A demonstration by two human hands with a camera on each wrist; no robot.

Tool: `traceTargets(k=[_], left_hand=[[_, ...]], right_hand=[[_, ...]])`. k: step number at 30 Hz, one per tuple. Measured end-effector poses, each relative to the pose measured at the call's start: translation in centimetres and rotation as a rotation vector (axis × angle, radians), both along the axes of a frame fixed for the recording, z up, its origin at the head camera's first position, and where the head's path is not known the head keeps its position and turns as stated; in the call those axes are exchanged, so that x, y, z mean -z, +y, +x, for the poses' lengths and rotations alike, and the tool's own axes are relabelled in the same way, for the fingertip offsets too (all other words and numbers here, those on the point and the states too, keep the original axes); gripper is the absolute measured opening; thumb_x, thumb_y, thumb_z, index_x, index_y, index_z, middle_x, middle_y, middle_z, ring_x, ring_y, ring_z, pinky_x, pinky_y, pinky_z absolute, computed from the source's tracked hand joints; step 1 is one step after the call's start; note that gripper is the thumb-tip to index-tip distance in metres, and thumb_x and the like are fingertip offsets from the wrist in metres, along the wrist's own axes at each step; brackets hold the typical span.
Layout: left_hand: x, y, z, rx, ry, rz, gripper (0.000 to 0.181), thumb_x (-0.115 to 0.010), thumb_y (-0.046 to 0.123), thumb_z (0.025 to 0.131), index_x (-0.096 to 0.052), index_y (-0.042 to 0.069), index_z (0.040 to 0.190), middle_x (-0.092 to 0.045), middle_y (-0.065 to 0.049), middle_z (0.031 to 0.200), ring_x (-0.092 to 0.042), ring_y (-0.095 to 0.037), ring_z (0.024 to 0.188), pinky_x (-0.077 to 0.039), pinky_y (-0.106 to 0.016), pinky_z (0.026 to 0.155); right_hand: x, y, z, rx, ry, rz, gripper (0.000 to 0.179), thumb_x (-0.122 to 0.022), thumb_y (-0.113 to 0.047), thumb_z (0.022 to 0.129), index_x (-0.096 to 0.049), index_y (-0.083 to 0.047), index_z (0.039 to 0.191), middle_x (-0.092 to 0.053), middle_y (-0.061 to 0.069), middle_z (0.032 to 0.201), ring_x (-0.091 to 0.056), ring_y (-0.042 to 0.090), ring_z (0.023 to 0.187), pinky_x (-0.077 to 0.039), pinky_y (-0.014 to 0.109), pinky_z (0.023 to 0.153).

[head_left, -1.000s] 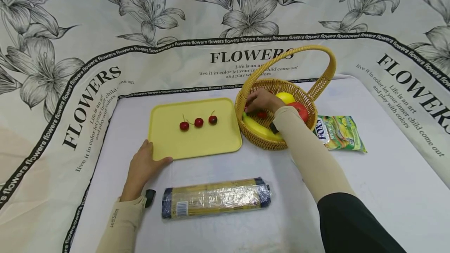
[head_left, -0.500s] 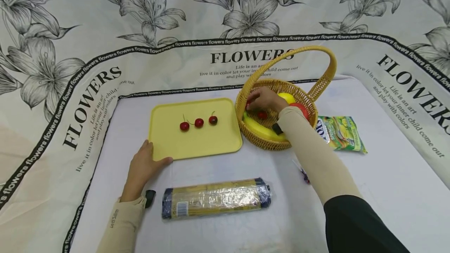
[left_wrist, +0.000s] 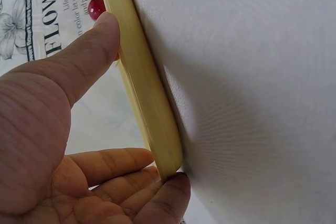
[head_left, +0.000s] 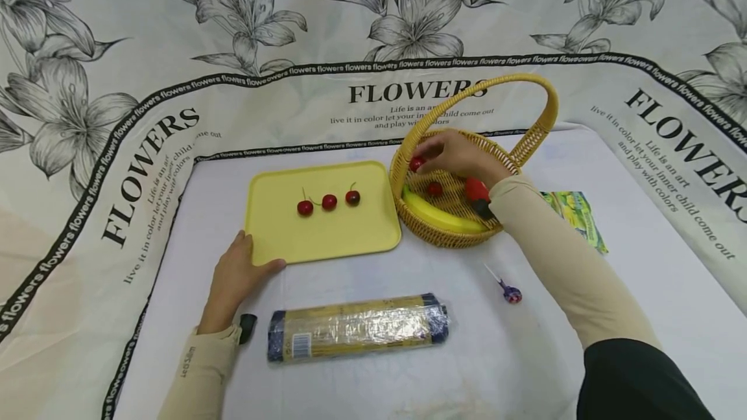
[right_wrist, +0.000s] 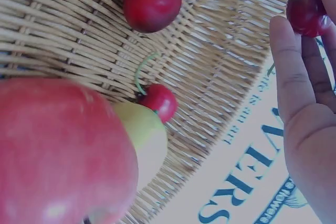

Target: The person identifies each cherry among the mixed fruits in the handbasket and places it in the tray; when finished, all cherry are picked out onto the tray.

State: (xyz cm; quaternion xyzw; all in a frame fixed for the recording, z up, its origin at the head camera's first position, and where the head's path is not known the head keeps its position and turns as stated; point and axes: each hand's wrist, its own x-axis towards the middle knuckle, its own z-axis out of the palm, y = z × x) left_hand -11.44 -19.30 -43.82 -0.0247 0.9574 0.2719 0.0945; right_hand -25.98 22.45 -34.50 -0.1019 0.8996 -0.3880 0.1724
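Note:
Over the left part of a wicker basket, my right hand pinches a dark red cherry between thumb and fingers. Below it in the basket lie another cherry, a banana and a red apple. In the right wrist view a yellow fruit shows partly behind the apple, with a small stemmed cherry beside it. My left hand holds the near left corner of a yellow tray, thumb along the front edge, fingers at the side. Three stemmed cherries lie on the tray.
A wrapped long package with dark blue ends lies in front of the tray. A lollipop lies in front of the basket. Right of the basket is a green and yellow candy bag, partly behind my right sleeve. The basket's tall handle arches above it.
My right hand has risen a little and moved right inside the basket, bringing a pinched cherry into sight. The right forearm has swung right, uncovering the lollipop. The left hand stays on the tray.

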Motion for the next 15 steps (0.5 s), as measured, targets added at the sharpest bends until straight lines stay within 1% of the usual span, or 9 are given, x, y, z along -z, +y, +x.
traceTargets(k=[4,8,10,12,15], left_hand=[[-0.1,0.0,0.0,-0.001,-0.003,0.005,0.098,-0.075,0.042,0.087,-0.025,-0.019,0.147,-0.017,-0.039,0.156,-0.024,-0.053,0.143,-0.027,-0.059,0.116],[-0.2,0.0,0.0,0.003,-0.005,0.006,0.098,-0.074,0.043,0.088,-0.026,-0.019,0.147,-0.017,-0.039,0.156,-0.025,-0.053,0.143,-0.027,-0.059,0.116],[-0.2,0.0,0.0,0.004,-0.005,0.005,0.098,-0.074,0.042,0.088,-0.026,-0.019,0.147,-0.017,-0.039,0.156,-0.025,-0.053,0.143,-0.028,-0.059,0.116],[-0.3,0.1,0.0,0.004,-0.007,0.006,0.098,-0.073,0.042,0.088,-0.025,-0.019,0.147,-0.016,-0.038,0.156,-0.024,-0.052,0.143,-0.027,-0.059,0.116],[-0.3,0.0,0.0,0.002,-0.014,0.009,0.098,-0.073,0.042,0.089,-0.024,-0.018,0.148,-0.015,-0.038,0.157,-0.023,-0.052,0.144,-0.026,-0.058,0.117]], right_hand=[[-0.8,0.4,1.5,-0.024,0.024,0.007,0.036,-0.079,-0.014,0.085,-0.073,-0.013,0.121,-0.072,0.008,0.116,-0.064,0.022,0.105,-0.051,0.038,0.096],[-1.7,0.4,3.3,-0.064,0.077,0.032,0.037,-0.082,-0.014,0.083,-0.074,-0.013,0.118,-0.074,0.006,0.112,-0.065,0.019,0.104,-0.051,0.036,0.094],[-2.1,0.2,4.2,-0.109,0.104,0.031,0.036,-0.082,-0.013,0.082,-0.075,-0.011,0.117,-0.075,0.006,0.110,-0.067,0.019,0.103,-0.052,0.034,0.092],[-2.4,-0.1,5.1,-0.156,0.109,0.011,0.035,-0.082,-0.013,0.082,-0.075,-0.009,0.116,-0.075,0.006,0.109,-0.067,0.019,0.101,-0.054,0.031,0.088],[-2.5,-0.9,6.3,-0.222,0.080,-0.039,0.034,-0.082,-0.014,0.082,-0.075,-0.008,0.115,-0.074,0.007,0.109,-0.067,0.022,0.097,-0.057,0.027,0.080]])
